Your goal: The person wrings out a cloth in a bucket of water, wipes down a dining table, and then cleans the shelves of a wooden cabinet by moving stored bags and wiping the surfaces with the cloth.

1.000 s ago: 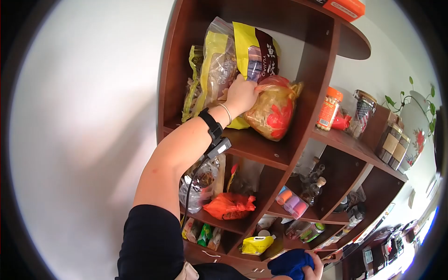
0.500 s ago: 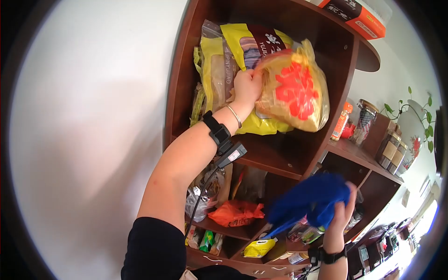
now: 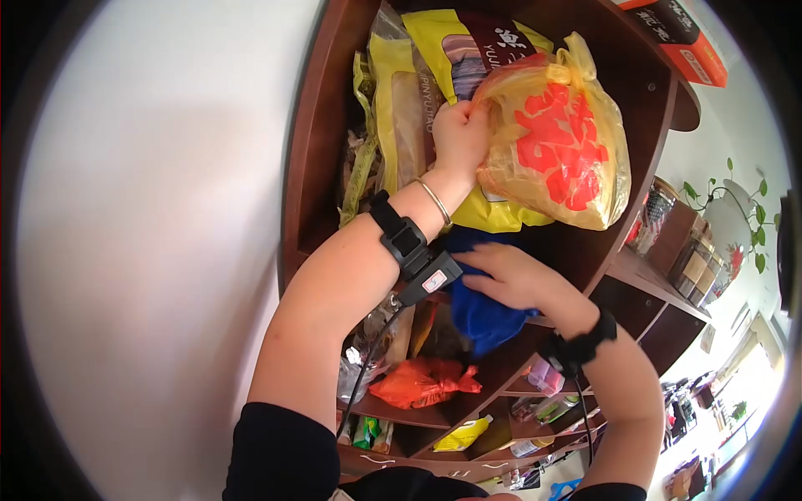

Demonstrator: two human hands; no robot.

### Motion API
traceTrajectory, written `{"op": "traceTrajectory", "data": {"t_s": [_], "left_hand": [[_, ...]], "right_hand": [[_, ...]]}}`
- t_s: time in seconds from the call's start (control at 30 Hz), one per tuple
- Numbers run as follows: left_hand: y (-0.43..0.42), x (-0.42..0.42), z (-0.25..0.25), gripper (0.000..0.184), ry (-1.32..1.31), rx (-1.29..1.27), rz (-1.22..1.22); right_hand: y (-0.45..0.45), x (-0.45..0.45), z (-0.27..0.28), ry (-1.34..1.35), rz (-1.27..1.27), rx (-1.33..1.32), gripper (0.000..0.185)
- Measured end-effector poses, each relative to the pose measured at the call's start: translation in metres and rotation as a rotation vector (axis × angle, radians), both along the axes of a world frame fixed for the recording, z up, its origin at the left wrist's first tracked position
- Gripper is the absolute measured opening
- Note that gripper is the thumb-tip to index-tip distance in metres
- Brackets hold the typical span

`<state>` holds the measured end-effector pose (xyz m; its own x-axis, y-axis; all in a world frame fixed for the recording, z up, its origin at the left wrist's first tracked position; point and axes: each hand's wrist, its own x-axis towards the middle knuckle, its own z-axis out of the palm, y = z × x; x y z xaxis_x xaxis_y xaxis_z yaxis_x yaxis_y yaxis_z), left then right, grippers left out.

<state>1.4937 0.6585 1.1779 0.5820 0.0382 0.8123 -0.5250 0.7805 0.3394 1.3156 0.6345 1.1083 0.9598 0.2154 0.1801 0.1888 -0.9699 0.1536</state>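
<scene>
My left hand (image 3: 459, 144) is closed on the edge of a yellowish see-through plastic bag (image 3: 614, 179) with red print, tied at its top. It holds the bag up in the upper shelf compartment, in front of yellow and brown food packets (image 3: 458, 54). My right hand (image 3: 511, 280) presses a blue cloth (image 3: 489, 324) against the front of that compartment's bottom board, fingers stretched over it. Part of the cloth hangs below the board's front edge. The left wrist's black device hides the cloth's left end.
An orange plastic bag (image 3: 422, 382) and clear bags lie one shelf lower. On the right, jars (image 3: 695, 263) and a white vase with a green plant (image 3: 728, 219) stand on a side ledge. An orange and black box (image 3: 681, 37) rests on top. A white wall (image 3: 150, 250) borders the left.
My right hand has brought the blue cloth left and up onto the shelf board. My left hand has shifted slightly right with the plastic bag. The view has moved a little closer.
</scene>
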Motion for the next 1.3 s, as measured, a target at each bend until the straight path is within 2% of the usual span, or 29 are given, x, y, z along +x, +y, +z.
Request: {"op": "traceTrajectory", "data": {"t_s": [0.07, 0.13, 0.23, 0.27, 0.33, 0.5, 0.6, 0.67, 0.8, 0.83, 0.87, 1.1, 1.3], "left_hand": [[-0.007, 0.006, -0.001, 0.027, -0.034, 0.038, 0.058], [-0.001, 0.001, 0.003, 0.030, 0.019, -0.085, -0.114], [0.015, -0.005, -0.001, 0.029, 0.057, -0.083, -0.265], [0.012, -0.003, -0.002, 0.029, 0.068, -0.079, -0.271], [0.002, 0.001, -0.001, 0.028, 0.045, -0.098, -0.116], [0.001, 0.000, -0.002, 0.025, 0.060, -0.083, -0.033], [0.004, -0.002, -0.004, 0.023, 0.050, -0.037, -0.012], [0.004, -0.004, -0.007, 0.022, 0.045, -0.027, -0.006], [0.006, -0.009, -0.012, 0.018, -0.011, -0.046, 0.184], [0.008, -0.011, -0.014, 0.017, -0.038, -0.016, 0.271], [0.008, -0.012, -0.015, 0.014, -0.048, -0.031, 0.269], [0.008, -0.009, -0.019, 0.012, -0.098, -0.035, 0.389], [0.006, -0.007, -0.020, 0.014, -0.080, -0.009, 0.369]], "right_hand": [[-0.001, 0.031, 0.007, 0.085, -0.069, -0.003, 0.046], [-0.013, 0.052, 0.009, 0.173, -0.136, 0.007, 0.049], [-0.033, 0.071, 0.009, 0.295, -0.176, 0.079, 0.054], [-0.033, 0.072, 0.011, 0.290, -0.220, 0.009, 0.055], [-0.029, 0.073, 0.018, 0.336, -0.294, -0.060, 0.056], [-0.048, 0.083, 0.020, 0.362, -0.341, -0.145, 0.055], [-0.068, 0.097, 0.013, 0.244, -0.232, -0.279, 0.049], [-0.081, 0.108, 0.009, 0.267, -0.214, -0.161, 0.042], [-0.126, 0.149, -0.009, 0.252, -0.252, -0.148, 0.048], [-0.166, 0.176, -0.028, 0.175, -0.160, -0.087, 0.047], [-0.169, 0.186, -0.032, 0.099, -0.069, -0.026, 0.047], [-0.189, 0.177, -0.006, 0.067, -0.396, -0.031, 0.048], [-0.215, 0.148, 0.022, 0.006, -0.615, -0.058, 0.050]]}}
